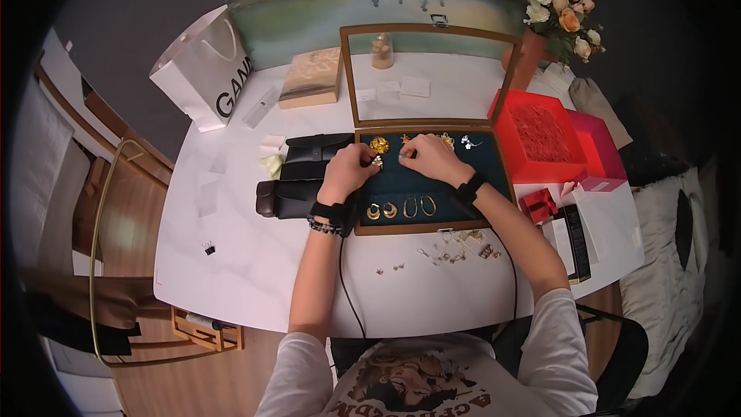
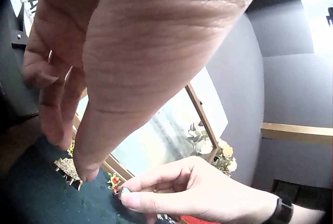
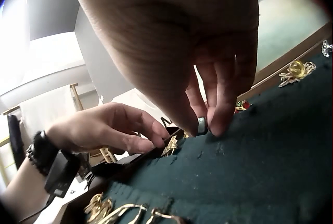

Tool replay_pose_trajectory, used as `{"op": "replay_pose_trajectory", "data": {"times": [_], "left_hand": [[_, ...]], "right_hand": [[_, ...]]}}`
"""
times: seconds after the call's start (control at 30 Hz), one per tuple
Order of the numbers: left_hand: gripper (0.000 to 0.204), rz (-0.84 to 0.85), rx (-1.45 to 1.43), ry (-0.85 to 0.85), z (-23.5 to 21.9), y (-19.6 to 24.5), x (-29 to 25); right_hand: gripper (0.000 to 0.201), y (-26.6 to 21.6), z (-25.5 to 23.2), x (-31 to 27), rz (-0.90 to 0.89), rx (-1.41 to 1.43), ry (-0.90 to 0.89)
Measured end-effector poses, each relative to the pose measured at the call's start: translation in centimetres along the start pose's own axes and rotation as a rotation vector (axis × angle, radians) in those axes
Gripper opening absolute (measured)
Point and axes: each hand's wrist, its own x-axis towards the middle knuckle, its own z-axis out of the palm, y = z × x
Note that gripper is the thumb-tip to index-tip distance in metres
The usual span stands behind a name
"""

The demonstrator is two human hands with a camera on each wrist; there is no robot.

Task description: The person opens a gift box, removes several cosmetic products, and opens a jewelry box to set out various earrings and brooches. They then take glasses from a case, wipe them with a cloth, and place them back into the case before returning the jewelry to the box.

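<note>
A wooden jewelry box (image 1: 432, 227) with a glass lid raised holds a dark green padded bed. My left hand (image 1: 347, 172) is at its upper left; thumb and fingertips pinch a gold earring (image 2: 68, 170) against the padding. To its right, my right hand (image 1: 434, 159) pinches a small pale silvery piece (image 3: 202, 126) between thumb and finger, close over the padding. A round gold piece (image 1: 379, 144) sits behind the left hand, a red and gold piece (image 2: 113, 182) near the right fingertips. Gold hoop earrings (image 1: 411, 207) lie along the front of the bed.
Black cases (image 1: 301, 199) stand left of the box. Loose earrings (image 1: 455, 253) lie in front. To the right are a red box (image 1: 532, 135), a small red gift box (image 1: 539, 205) and a vase of flowers (image 1: 527, 62). A paper bag (image 1: 199, 69) stands at back left.
</note>
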Motion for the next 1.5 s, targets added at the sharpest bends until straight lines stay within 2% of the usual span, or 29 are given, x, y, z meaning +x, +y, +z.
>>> {"op": "replay_pose_trajectory", "data": {"times": [0.2,0.83,0.9,0.93,1.0,1.13,1.2,1.3,1.5], "left_hand": [[0.033,0.013,0.01,-0.017,-0.3,0.4,-0.1],[0.029,0.102,-0.048,0.035,-1.7,1.9,-0.6],[0.028,0.111,-0.044,0.039,-1.9,2.1,-0.6],[0.029,0.115,-0.045,0.048,-2.0,2.3,-0.7],[0.029,0.118,-0.046,0.057,-2.0,2.4,-0.7],[0.03,0.126,-0.068,0.059,-2.0,2.5,-0.7],[0.03,0.13,-0.078,0.067,-2.0,2.6,-0.7],[0.03,0.129,-0.088,0.068,-2.1,2.8,-0.8],[0.03,0.133,-0.103,0.054,-2.7,3.4,-0.9]], "right_hand": [[0.027,0.9,0.7,0.1,-0.053,-0.016,0.015],[0.026,-0.3,0.3,-0.9,-0.018,-0.06,0.021],[0.023,0.1,0.7,-1.0,-0.127,-0.014,0.087],[0.023,0.3,0.9,-0.9,-0.126,-0.014,0.088],[0.02,0.8,1.3,-0.6,-0.251,-0.099,0.099],[0.02,0.5,1.2,-0.7,-0.205,-0.06,0.103],[0.02,-0.2,0.7,-0.8,-0.097,-0.037,0.029],[0.02,-0.2,1.0,-0.6,-0.105,-0.065,0.085],[0.023,-0.4,1.1,-0.6,-0.052,-0.113,0.063]]}}
